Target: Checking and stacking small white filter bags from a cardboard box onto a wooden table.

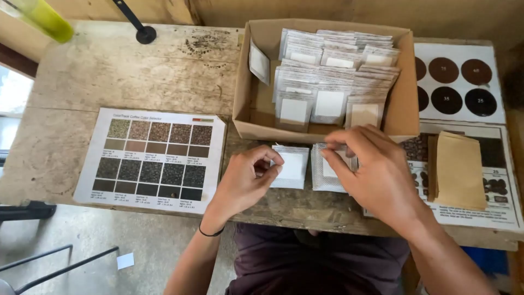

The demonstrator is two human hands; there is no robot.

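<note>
The left hand (245,177) pinches the left edge of a small white sachet (291,166) lying on the wooden table (136,71); the right hand (371,164), fingers curled, grips a second sachet (326,176) just beside it; behind both stands a cardboard box (406,109) packed with upright sachets; a colour chart sheet (153,158) lies left; brown envelopes (459,169) right.

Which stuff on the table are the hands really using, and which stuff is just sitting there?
In use:
- left hand touching a small white packet
- right hand on a second white packet
- cardboard box full of similar packets

Just lying about:
- colour chart sheet
- brown envelopes
- poster with dark circles
- yellow-green bottle
</note>
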